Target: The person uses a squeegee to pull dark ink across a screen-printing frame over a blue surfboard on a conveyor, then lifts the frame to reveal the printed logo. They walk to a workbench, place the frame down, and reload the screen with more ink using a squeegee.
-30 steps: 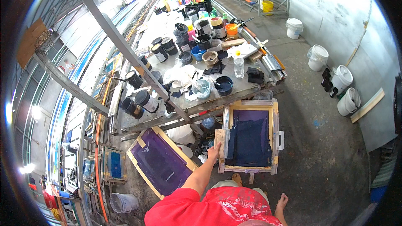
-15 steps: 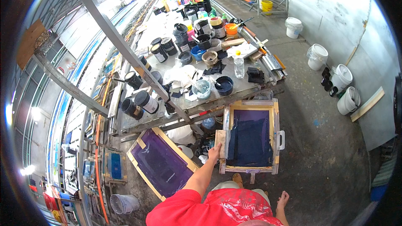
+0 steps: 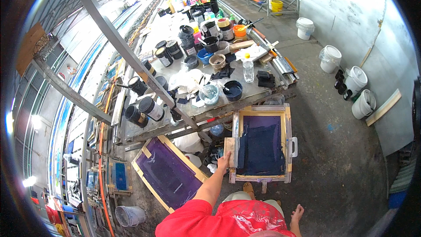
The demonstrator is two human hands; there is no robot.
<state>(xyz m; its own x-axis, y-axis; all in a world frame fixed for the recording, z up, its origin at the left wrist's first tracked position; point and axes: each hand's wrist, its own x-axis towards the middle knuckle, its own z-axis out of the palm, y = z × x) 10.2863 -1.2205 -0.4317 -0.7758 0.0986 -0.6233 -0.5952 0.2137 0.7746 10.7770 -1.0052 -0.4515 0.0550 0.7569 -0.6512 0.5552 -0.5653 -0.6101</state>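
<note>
My left hand is closed round the wooden handle of a squeegee, which lies along the left edge of a screen-printing frame. Dark blue ink covers much of this frame's purple mesh. A white handle sticks out from its right side. To the left, a second screen-printing frame leans at an angle, with purple mesh and yellowish tape round its border. My right hand hangs at my right side, empty, with its fingers loosely apart.
Ahead stands a long table crowded with dark ink jars, tubs, rags and a clear bottle. A metal post slants across the left. White buckets line the right wall beside a wooden plank. Another bucket stands lower left.
The view has shifted slightly. My left hand keeps its hold on the squeegee at the frame's left edge. My right hand has moved slightly, still empty.
</note>
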